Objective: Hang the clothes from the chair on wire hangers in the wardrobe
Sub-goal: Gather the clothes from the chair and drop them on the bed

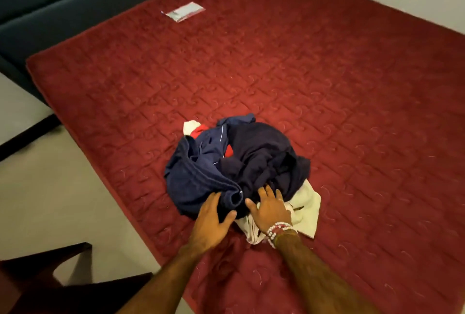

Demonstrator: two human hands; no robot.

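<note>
A pale floor [50,175] fills the left of my feed, with a dark wooden chair [50,276] at the lower left corner and a dark blue bed frame [63,11] across the top left; the rest is a red quilted mattress [327,87], bare but for a small clear plastic packet [183,11] far up it and the crumpled heap of clothes [239,162] near its front edge.

The heap lies straight ahead of both hands, with its near edge under them; it is a rough mound, a little broader across than deep. The left hand [212,222] rests on the navy ribbed garment [196,183] at the heap's near left; its fingers run forward to the rolled hem and its thumb is splayed, and I see no closed grip. Just right of it, the right hand [270,209], with bead bracelets [278,229] on its wrist, lies flat with spread fingers on the darker navy garment [261,152], grasping nothing. A cream garment [305,210] pokes out beneath, on the right hand's side.

I judge the sorting has barely begun; the left hand is nearer the ribbed piece, the right nearer the cream one, so each could lift its own. No hanger or wardrobe shows in my feed.
</note>
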